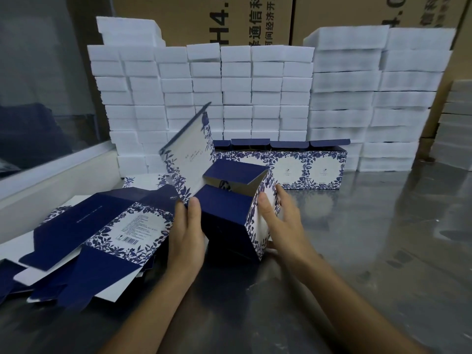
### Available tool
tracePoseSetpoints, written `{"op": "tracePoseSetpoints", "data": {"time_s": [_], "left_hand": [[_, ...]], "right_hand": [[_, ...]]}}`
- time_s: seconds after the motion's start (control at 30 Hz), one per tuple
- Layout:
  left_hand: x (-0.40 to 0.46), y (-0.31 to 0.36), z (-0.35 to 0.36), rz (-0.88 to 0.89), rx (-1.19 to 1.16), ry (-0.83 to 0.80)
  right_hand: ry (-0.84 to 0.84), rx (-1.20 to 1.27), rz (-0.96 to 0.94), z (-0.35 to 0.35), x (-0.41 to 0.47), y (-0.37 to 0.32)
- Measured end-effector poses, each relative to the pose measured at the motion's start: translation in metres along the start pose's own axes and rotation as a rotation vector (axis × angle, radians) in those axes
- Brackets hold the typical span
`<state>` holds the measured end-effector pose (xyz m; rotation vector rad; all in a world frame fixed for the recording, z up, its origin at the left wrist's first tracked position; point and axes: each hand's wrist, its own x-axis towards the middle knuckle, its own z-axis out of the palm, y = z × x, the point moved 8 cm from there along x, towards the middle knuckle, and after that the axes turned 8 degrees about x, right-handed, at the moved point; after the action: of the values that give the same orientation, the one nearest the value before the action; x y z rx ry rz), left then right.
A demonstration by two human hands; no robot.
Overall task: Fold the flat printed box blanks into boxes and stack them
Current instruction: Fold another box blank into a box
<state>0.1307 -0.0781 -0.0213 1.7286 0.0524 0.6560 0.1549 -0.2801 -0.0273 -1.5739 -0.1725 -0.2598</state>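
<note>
A half-formed box (227, 215), navy with white floral-printed sides, lies tilted on the metal table between my hands, its end flaps still apart. My left hand (187, 233) grips its left edge, thumb on the navy panel. My right hand (278, 221) holds the white floral side, thumb on the panel and fingers spread along it. One long white flap (189, 149) of the box sticks up at the back. A heap of flat printed blanks (102, 231) lies to the left. A row of folded boxes (293, 164) stands behind with their top flaps open.
Tall stacks of white foam blocks (229, 93) fill the back of the table, with brown cardboard cartons (255, 19) behind them. A glass partition (38, 85) and a white ledge run along the left. The steel tabletop (357, 251) spreads to the right.
</note>
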Motion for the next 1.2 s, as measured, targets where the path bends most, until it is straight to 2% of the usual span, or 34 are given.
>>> {"op": "tracePoseSetpoints", "data": {"time_s": [0.1,0.27,0.4,0.53,0.77,0.87,1.0,1.2], "left_hand": [[0.001,0.001,-0.002,0.000,0.020,-0.007],[0.004,-0.005,0.003,-0.078,-0.175,-0.055],[0.007,-0.005,-0.004,-0.096,-0.179,0.027],[0.011,-0.008,-0.008,-0.111,-0.169,0.054],[0.011,-0.018,-0.002,-0.219,-0.307,-0.070],[0.009,-0.016,0.007,-0.194,-0.320,-0.162],[0.005,-0.009,0.011,-0.146,-0.315,-0.177],[0.003,-0.001,0.009,-0.098,-0.352,-0.174]], "right_hand": [[0.049,0.010,-0.035,-0.003,-0.001,-0.003],[0.102,0.106,-0.037,-0.007,-0.004,-0.011],[0.074,0.215,-0.009,-0.002,-0.005,-0.012],[0.038,0.202,-0.024,0.001,-0.004,-0.009],[0.002,0.130,0.014,0.000,0.002,0.004],[0.042,0.117,0.000,-0.003,0.003,0.006],[0.087,0.117,-0.032,-0.007,0.005,0.003],[-0.032,0.149,0.031,0.007,0.000,0.002]]}}
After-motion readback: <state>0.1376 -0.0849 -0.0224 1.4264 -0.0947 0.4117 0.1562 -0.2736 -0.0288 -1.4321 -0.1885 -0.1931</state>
